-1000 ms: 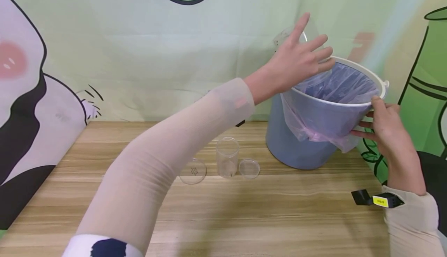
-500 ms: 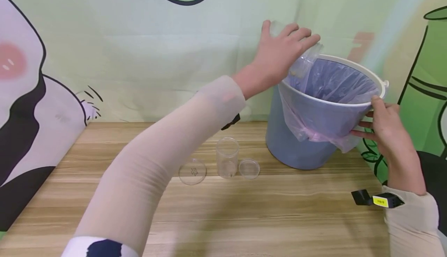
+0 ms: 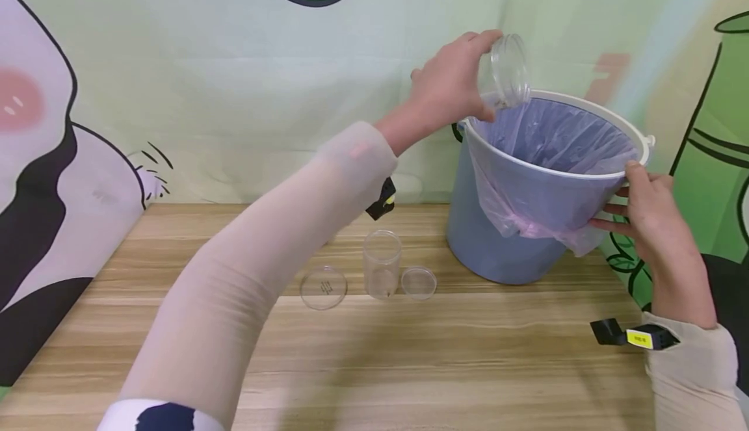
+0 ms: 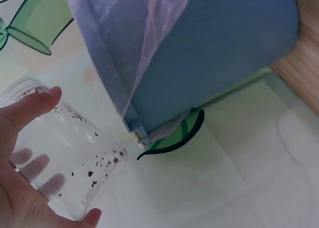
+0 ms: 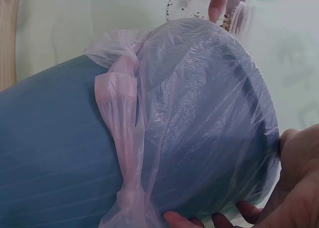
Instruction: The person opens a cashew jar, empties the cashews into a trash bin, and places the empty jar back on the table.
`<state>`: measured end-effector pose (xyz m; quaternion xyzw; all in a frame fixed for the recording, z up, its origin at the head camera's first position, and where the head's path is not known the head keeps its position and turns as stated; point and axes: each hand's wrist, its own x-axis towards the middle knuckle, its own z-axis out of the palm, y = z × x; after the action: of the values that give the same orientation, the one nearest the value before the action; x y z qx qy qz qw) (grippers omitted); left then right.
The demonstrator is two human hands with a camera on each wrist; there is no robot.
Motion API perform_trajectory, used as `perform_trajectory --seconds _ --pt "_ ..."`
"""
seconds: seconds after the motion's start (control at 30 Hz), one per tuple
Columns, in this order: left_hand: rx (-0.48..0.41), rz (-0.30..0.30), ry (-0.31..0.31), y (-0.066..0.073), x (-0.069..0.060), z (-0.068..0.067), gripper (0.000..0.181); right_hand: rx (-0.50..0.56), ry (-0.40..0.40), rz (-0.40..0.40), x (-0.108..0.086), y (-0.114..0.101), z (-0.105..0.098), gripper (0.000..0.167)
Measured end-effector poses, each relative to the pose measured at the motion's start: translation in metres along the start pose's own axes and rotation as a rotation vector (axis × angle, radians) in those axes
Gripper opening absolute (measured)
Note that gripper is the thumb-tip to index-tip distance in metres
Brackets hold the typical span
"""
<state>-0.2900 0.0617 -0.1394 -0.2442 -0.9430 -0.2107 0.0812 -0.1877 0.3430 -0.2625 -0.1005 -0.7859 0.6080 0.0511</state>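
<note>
My left hand [image 3: 447,77] grips a clear jar [image 3: 508,72] tipped on its side, its mouth facing right above the bucket's left rim. Dark brown bits cling inside the jar [image 4: 92,160] in the left wrist view; a few sit by its neck. The blue-grey bucket [image 3: 497,249] has a white rim and a thin pinkish bag [image 3: 556,138] lining it, folded over and bunched outside. My right hand [image 3: 658,220] holds the bucket at its right side, thumb on the rim and fingers against the outer wall. The bucket's bottom inside is hidden.
On the wooden table [image 3: 439,366] stands a clear cylindrical container [image 3: 381,267]. A small round clear lid [image 3: 419,283] lies to its right and a larger clear disc [image 3: 324,287] to its left. A printed cloth backdrop [image 3: 234,93] hangs behind.
My left hand has drawn back left and rolled over, so the jar has swung from mouth-down over the bucket to lying sideways at the rim. The right hand and bucket have stayed put.
</note>
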Motion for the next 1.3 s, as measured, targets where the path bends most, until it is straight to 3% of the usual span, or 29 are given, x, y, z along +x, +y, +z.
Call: perform_trajectory --seconds 0.2,0.4,0.9,1.1,1.3 --pt "-0.202 0.023 0.06 -0.01 -0.005 -0.002 0.112 0.01 -0.002 -0.004 0.0 0.0 -0.001 0.061" --pt "-0.345 0.03 0.113 -0.02 -0.011 -0.002 0.1 0.018 -0.011 -0.011 0.0 0.0 -0.001 0.062" --pt "-0.542 -0.045 0.123 -0.037 -0.026 0.0 0.097 0.039 -0.01 -0.012 -0.002 0.0 -0.004 0.062" --pt "-0.632 -0.058 0.11 -0.051 -0.037 0.0 0.092 0.027 -0.009 -0.021 -0.001 0.0 -0.003 0.056" --pt "-0.68 -0.047 0.11 -0.066 -0.047 0.002 0.089 0.003 -0.004 -0.01 -0.001 0.0 -0.003 0.061"
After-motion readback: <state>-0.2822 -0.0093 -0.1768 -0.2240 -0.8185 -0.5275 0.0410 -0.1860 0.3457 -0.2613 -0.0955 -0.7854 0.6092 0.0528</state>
